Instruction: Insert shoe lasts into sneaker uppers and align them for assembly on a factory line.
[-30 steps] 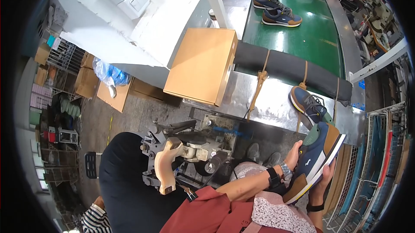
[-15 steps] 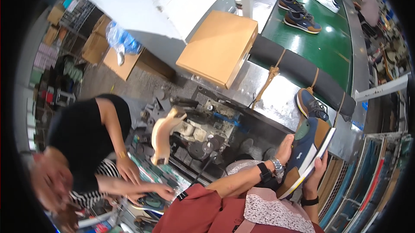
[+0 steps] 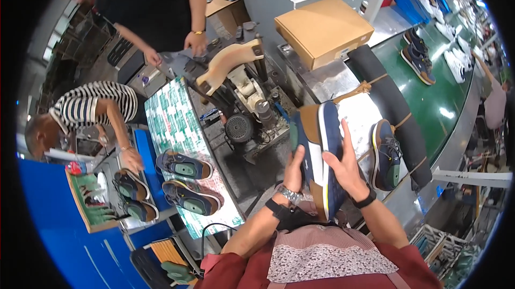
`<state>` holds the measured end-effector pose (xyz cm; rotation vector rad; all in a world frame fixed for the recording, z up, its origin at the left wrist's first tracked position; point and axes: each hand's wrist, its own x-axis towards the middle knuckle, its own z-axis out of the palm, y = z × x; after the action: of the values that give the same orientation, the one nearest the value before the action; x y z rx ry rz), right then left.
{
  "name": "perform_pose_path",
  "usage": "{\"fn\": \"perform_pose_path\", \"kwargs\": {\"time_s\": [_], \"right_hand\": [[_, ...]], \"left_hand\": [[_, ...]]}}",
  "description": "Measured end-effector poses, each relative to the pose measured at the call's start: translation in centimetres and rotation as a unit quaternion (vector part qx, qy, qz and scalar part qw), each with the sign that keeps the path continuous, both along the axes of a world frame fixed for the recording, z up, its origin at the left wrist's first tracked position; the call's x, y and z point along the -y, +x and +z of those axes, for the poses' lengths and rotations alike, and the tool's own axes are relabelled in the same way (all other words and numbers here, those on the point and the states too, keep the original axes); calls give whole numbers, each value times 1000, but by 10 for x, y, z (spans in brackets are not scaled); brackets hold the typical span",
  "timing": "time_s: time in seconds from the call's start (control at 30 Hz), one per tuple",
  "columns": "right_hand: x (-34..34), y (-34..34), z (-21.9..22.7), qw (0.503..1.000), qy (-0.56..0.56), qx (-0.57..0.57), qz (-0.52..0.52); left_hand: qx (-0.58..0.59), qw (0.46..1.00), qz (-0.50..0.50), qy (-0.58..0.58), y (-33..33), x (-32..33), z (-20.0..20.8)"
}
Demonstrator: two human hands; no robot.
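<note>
A navy, brown and white sneaker (image 3: 316, 128) is held in front of me between both hands, its white sole edge turned up along its length. My left hand (image 3: 294, 173) grips it from the left side, with the fingertips partly hidden under the shoe. On its right side, my right hand (image 3: 347, 165) is closed round it, the thumb lying on the sole's side. A matching sneaker (image 3: 387, 155), with a green insole and dark laces, rests on the metal bench (image 3: 359, 117) just right of my right hand.
Beyond the shoe stands a machine with a curved tan pad (image 3: 230, 66). A cardboard box (image 3: 324, 28) and a black padded roll (image 3: 383, 90) border the green conveyor (image 3: 429, 96), which carries shoes. Left, a patterned table (image 3: 174, 112) holds sneakers (image 3: 190, 198); two people work beyond it.
The view has swung toward the left, bringing the patterned table and the person in stripes into sight. Held in both hands, the sneaker has come away from its mate, toward the front of my body.
</note>
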<state>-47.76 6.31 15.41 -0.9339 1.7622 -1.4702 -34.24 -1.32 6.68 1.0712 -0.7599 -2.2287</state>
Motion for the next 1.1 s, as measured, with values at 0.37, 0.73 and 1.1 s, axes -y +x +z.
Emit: {"fn": "perform_pose_path", "kwargs": {"time_s": [0.37, 0.73, 1.1], "right_hand": [[137, 28, 55, 939, 54, -322, 108], [168, 63, 58, 855, 77, -488, 154], [144, 61, 64, 870, 135, -460, 115]], "left_hand": [[-206, 969, 123, 54, -10, 104, 18], [-184, 970, 156, 27, 1, 106, -12], [-318, 928, 40, 190, 17, 41, 34]]}}
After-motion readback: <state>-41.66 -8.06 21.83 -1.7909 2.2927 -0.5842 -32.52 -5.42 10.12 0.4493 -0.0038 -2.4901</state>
